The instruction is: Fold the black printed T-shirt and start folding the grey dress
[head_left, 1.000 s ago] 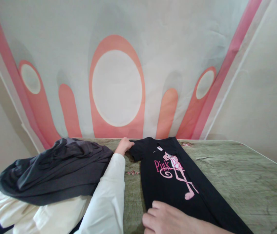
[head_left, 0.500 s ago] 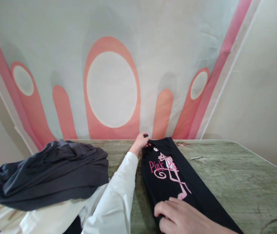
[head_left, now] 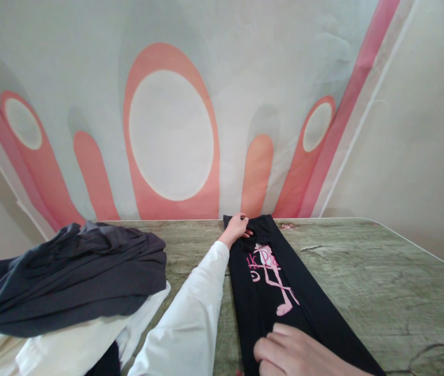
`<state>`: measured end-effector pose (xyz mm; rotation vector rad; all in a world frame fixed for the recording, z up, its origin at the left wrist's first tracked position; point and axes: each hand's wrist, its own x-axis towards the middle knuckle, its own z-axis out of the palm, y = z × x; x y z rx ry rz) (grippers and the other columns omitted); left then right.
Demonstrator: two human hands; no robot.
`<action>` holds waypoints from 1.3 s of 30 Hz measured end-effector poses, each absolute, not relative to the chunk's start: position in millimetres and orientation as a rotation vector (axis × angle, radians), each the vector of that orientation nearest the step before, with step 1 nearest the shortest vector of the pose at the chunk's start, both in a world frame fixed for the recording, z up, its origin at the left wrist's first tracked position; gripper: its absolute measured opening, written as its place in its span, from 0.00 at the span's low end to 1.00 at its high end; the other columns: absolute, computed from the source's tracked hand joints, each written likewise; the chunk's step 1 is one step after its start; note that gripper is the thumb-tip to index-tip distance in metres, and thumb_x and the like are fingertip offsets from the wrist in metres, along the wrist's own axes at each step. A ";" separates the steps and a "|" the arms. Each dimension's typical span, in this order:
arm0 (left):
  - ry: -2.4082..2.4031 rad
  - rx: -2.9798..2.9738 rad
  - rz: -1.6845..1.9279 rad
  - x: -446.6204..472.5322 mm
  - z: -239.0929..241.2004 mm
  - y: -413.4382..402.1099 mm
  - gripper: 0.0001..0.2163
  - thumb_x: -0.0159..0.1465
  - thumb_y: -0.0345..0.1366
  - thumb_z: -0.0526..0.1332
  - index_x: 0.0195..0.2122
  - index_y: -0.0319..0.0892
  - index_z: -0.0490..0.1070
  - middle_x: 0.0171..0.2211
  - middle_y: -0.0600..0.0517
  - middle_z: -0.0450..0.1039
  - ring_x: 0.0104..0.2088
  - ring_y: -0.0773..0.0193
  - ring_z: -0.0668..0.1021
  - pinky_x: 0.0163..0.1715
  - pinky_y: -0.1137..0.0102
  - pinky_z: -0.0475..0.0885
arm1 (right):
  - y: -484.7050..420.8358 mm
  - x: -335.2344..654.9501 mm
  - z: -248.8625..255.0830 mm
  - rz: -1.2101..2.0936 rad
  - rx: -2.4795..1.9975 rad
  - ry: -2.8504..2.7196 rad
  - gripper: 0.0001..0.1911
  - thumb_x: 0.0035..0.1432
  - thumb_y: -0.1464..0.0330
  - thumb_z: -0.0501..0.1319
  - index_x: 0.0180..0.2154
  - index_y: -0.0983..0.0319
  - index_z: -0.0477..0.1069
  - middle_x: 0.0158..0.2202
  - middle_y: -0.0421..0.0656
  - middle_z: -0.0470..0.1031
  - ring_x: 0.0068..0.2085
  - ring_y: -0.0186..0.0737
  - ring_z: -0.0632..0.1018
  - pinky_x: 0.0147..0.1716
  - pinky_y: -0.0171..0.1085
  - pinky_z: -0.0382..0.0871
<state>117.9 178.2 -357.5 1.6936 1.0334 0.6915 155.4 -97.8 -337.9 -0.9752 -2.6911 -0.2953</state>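
Observation:
A black T-shirt (head_left: 280,308) with pink lettering and a pink cartoon figure lies lengthwise on the table, its sides folded inward over part of the print. At its far end, by the neck opening, my left hand (head_left: 238,230) is closed on the fabric, the arm stretched out in a white sleeve. Nearer to me, my right hand (head_left: 296,351) rests over the lower part of the shirt with its fingers curled in. The cloth under those fingers is mostly hidden.
On the left is a heap of clothes: a dark grey garment (head_left: 73,271) on top of cream and white ones (head_left: 69,339). Behind the wood-grain table (head_left: 362,271) stands a wall covering (head_left: 241,78) with pink and orange shapes.
My left hand has brought the shirt's left edge inward, so the first letters of the print are now covered. My right hand stays near the lower part. The view has shifted slightly.

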 end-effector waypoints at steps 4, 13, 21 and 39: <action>1.018 1.780 0.734 119.2 -360.1 181.9 0.16 0.68 0.41 0.42 0.48 0.36 0.61 0.29 0.47 0.74 0.26 0.68 0.77 0.26 0.74 0.72 | -97.3 154.8 -346.1 -0.279 -0.977 -2.697 0.16 0.63 0.74 0.47 0.23 0.61 0.59 0.23 0.37 0.65 0.23 0.31 0.64 0.25 0.34 0.53; 1.276 2.076 1.099 83.4 -366.8 203.5 0.18 0.57 0.19 0.47 0.44 0.35 0.69 0.46 0.44 0.69 0.49 0.63 0.69 0.52 0.68 0.60 | -96.8 152.9 -346.5 -0.243 -0.979 -2.731 0.13 0.62 0.72 0.49 0.24 0.61 0.60 0.24 0.37 0.67 0.24 0.31 0.65 0.25 0.34 0.54; 1.499 2.235 1.016 64.1 -379.6 201.2 0.15 0.64 0.27 0.46 0.46 0.41 0.69 0.48 0.46 0.68 0.50 0.61 0.68 0.51 0.65 0.60 | -102.1 153.0 -345.7 -0.090 -1.029 -2.812 0.12 0.60 0.73 0.51 0.24 0.61 0.60 0.24 0.37 0.69 0.24 0.31 0.67 0.25 0.33 0.56; 1.524 2.586 0.466 66.8 -393.6 194.9 0.24 0.64 0.47 0.45 0.60 0.46 0.53 0.63 0.46 0.48 0.61 0.50 0.53 0.56 0.48 0.43 | -105.7 155.4 -354.1 0.506 -0.954 -2.862 0.14 0.57 0.67 0.59 0.21 0.62 0.61 0.20 0.32 0.61 0.21 0.28 0.61 0.24 0.30 0.56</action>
